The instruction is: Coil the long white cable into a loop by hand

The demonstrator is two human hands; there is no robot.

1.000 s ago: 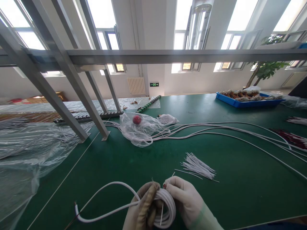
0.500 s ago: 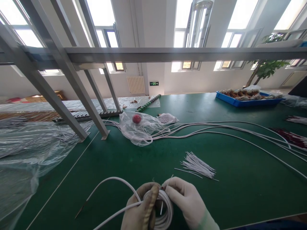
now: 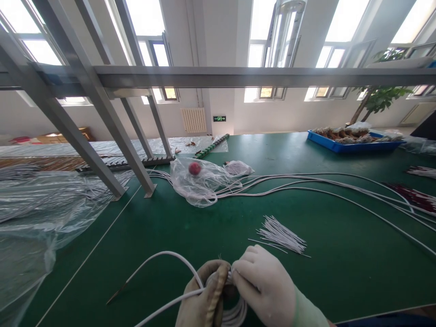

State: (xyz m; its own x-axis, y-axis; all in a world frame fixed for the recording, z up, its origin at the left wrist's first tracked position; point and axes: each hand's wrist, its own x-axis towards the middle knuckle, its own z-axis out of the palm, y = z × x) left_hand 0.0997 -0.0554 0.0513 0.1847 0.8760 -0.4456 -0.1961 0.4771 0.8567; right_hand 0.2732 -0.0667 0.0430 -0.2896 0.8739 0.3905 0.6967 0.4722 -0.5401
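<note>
My gloved left hand [image 3: 206, 295] is wrapped round a coil of white cable [image 3: 235, 314] at the bottom middle. Pressed against the top right of the coil is my gloved right hand [image 3: 264, 286], its fingers pinched together on a thin white wire tie that they now cover. Two lengths of white cable [image 3: 166, 253] leave the coil to the left; one bends over to a stripped, dark tip [image 3: 116, 295] above the table. Beyond my right hand lies a loose bundle of thin white wire ties [image 3: 282, 235].
Several long white cables [image 3: 306, 178] run across the green table [image 3: 340, 268]. A clear plastic bag [image 3: 190, 186] with a red ball-like thing [image 3: 194, 168] lies ahead. Metal posts [image 3: 131, 154] stand at left, under a crossbar [image 3: 238, 78]. A blue tray [image 3: 354, 146] sits far right.
My right hand has turned over, its back now facing up, and its fingers have closed in at the coil's top. The tie's ends seen before are now hidden. My left hand keeps its hold.
</note>
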